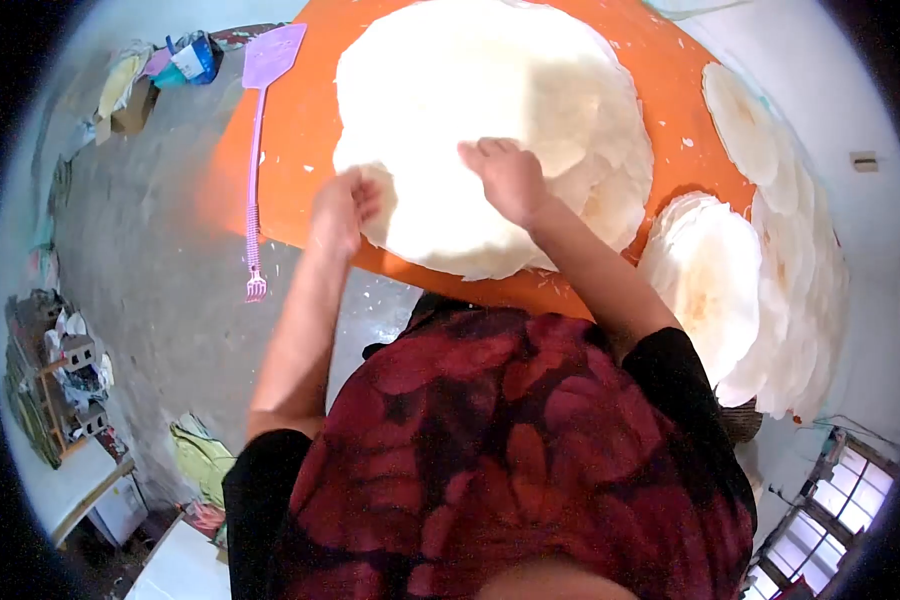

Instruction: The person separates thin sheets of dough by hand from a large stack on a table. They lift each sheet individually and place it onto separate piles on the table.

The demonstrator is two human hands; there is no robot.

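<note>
— How should this peel be handled?

— Judgement: slowly. The flat hand should hold the pile down while the other raises one rim only. The sheets look thin and brittle.

— Hands?

— Left hand (345, 208) is curled, fingertips pinching a sheet's rim at seven o'clock on the stack of thin white round sheets (470, 90). Right hand (510, 180) lies flat on top, fingers pressed together.

— Location?

— The stack sits on the orange table (300, 130), under both hands. Purple swatter (265, 70) at nine o'clock, further stacks (760, 270) at four.
</note>
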